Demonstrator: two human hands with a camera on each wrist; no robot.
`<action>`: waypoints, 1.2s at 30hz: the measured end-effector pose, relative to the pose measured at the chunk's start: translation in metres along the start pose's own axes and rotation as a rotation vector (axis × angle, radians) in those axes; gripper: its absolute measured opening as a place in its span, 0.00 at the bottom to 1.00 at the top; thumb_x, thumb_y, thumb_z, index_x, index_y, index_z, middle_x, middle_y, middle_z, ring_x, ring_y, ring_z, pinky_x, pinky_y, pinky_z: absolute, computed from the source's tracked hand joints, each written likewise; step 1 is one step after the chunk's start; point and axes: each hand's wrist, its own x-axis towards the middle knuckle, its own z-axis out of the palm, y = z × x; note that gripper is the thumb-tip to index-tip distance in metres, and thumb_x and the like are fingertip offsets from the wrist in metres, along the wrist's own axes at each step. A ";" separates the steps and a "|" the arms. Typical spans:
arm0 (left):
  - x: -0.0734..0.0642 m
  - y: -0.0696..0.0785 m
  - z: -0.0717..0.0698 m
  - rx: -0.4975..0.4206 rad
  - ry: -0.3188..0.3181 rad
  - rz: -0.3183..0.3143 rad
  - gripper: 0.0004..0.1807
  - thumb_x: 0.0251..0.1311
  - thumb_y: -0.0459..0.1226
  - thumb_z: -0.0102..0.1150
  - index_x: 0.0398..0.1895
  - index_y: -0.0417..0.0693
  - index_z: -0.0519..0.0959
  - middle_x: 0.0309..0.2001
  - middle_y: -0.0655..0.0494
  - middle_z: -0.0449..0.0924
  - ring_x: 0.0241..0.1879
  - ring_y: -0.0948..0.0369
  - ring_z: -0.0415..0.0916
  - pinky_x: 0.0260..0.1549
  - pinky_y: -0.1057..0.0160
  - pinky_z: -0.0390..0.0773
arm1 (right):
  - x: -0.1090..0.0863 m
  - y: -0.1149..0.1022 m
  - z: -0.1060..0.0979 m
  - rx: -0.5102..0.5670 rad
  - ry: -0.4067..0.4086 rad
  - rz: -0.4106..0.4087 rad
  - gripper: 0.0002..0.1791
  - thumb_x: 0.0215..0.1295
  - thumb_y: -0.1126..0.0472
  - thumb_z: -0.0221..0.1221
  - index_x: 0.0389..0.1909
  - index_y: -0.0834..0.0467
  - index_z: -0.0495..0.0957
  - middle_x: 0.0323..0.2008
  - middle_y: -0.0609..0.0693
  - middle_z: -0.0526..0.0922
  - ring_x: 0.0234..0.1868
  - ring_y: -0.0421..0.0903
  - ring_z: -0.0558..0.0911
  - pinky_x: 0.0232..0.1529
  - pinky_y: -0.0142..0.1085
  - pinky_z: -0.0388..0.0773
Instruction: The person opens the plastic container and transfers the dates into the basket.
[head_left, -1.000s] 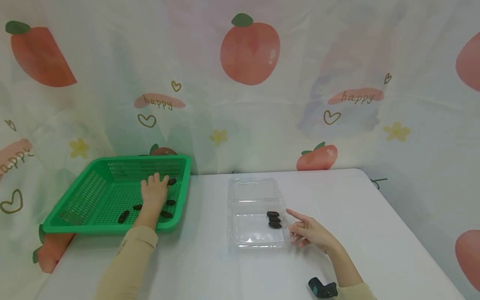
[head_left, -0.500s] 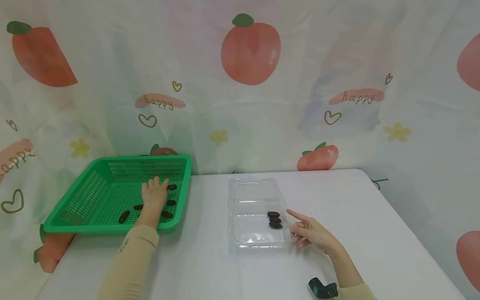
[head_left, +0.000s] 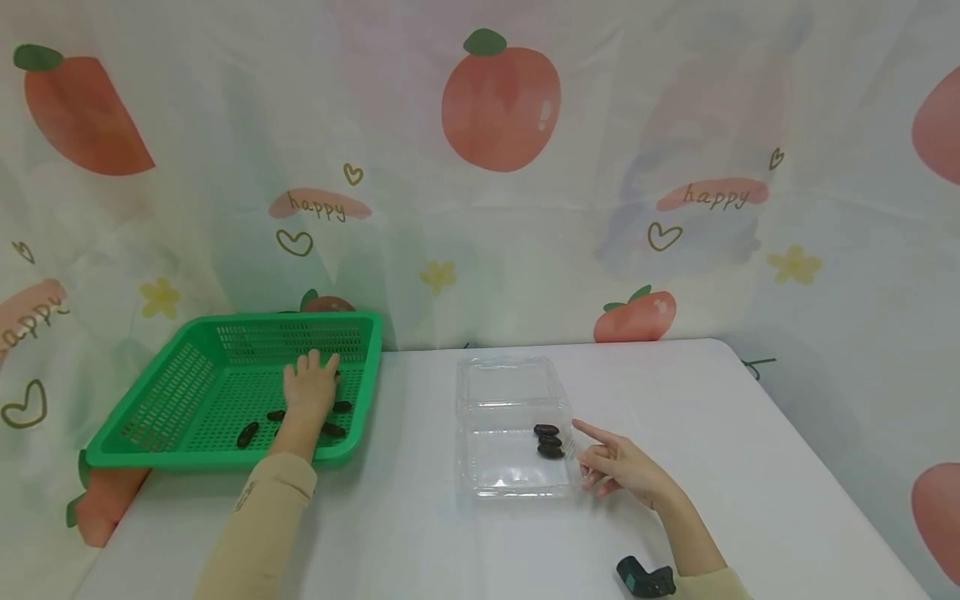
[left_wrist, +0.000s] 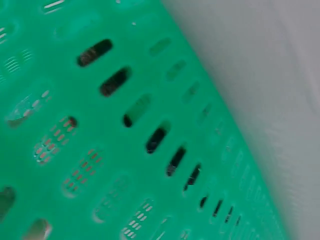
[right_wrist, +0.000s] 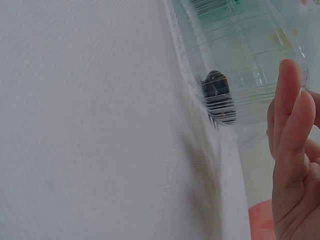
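Hiding any grip from view, left hand (head_left: 309, 388) sits inside basket (head_left: 197, 459) at left. Relaxed right hand (head_left: 624, 465) could bump clear box (head_left: 497, 463) askew.

The left hand (head_left: 308, 388) mostly covers a dark piece (head_left: 337, 377), its grip unclear; lettering (head_left: 244, 496) on the left sleeve (head_left: 261, 529) is too small to read; the left wrist view blurs the basket (left_wrist: 125, 150); the right wrist view cuts off the right hand (right_wrist: 295, 160) and plastic box (right_wrist: 250, 65).

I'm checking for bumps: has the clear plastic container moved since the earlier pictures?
No; in the head view, the clear plastic container keeps its place relative to the white table.
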 end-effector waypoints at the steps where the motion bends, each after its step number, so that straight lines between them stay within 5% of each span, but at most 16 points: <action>1: 0.000 0.001 -0.001 -0.003 0.015 0.004 0.24 0.68 0.40 0.44 0.65 0.45 0.58 0.60 0.33 0.54 0.57 0.39 0.54 0.53 0.41 0.56 | 0.000 0.000 0.000 0.000 0.000 0.001 0.40 0.63 0.60 0.56 0.70 0.62 0.45 0.26 0.49 0.77 0.25 0.41 0.80 0.22 0.32 0.77; 14: -0.006 0.038 -0.029 0.009 0.316 0.074 0.16 0.65 0.45 0.48 0.49 0.47 0.63 0.45 0.41 0.60 0.43 0.46 0.59 0.44 0.48 0.61 | -0.001 0.000 0.000 -0.015 0.010 0.005 0.39 0.64 0.59 0.55 0.70 0.62 0.46 0.26 0.49 0.77 0.25 0.42 0.80 0.23 0.32 0.77; 21: -0.016 0.068 -0.038 0.052 0.473 0.161 0.16 0.62 0.46 0.52 0.49 0.49 0.67 0.43 0.43 0.64 0.39 0.49 0.62 0.41 0.52 0.64 | -0.002 -0.001 0.001 -0.014 0.020 0.008 0.38 0.64 0.61 0.54 0.70 0.62 0.46 0.26 0.49 0.77 0.24 0.42 0.79 0.22 0.33 0.77; 30: -0.025 0.113 -0.025 0.060 0.605 0.317 0.17 0.58 0.46 0.58 0.47 0.53 0.71 0.39 0.46 0.68 0.37 0.52 0.66 0.38 0.55 0.66 | -0.003 -0.001 0.001 -0.013 0.021 0.010 0.38 0.64 0.60 0.54 0.70 0.62 0.46 0.26 0.50 0.77 0.25 0.43 0.80 0.23 0.33 0.77; 36: -0.032 0.143 -0.010 0.086 0.572 0.386 0.16 0.58 0.48 0.57 0.47 0.56 0.68 0.42 0.49 0.69 0.39 0.53 0.67 0.40 0.56 0.67 | -0.003 -0.002 0.002 -0.004 0.024 0.012 0.39 0.64 0.59 0.55 0.70 0.62 0.46 0.26 0.50 0.77 0.25 0.44 0.80 0.23 0.34 0.77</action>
